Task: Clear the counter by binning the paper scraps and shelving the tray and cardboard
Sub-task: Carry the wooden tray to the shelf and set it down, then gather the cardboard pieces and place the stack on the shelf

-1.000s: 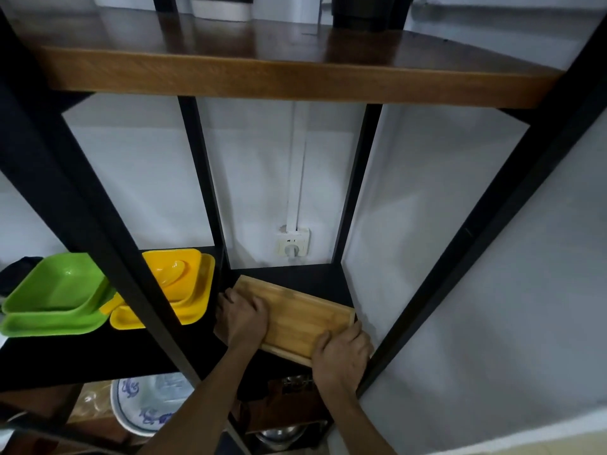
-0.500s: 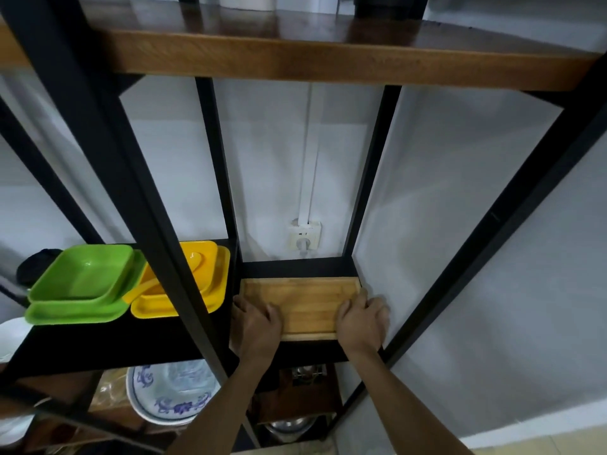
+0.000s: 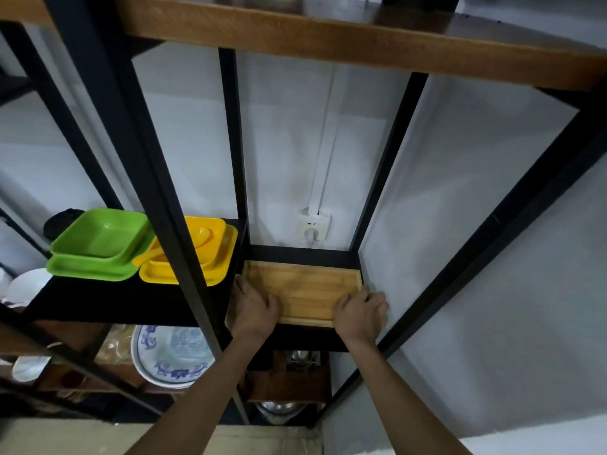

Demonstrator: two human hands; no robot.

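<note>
On black shelf [image 3: 305,338], tray [image 3: 303,287], both hands gripping

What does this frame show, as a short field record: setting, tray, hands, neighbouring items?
setting: black metal shelf unit against a white wall
tray: wooden tray lying flat on the right-hand black shelf
left hand: resting on the tray's near left corner
right hand: on the tray's near right corner
neighbours: green dishes and yellow dishes on the shelf to the left
below: blue-patterned plate
</note>
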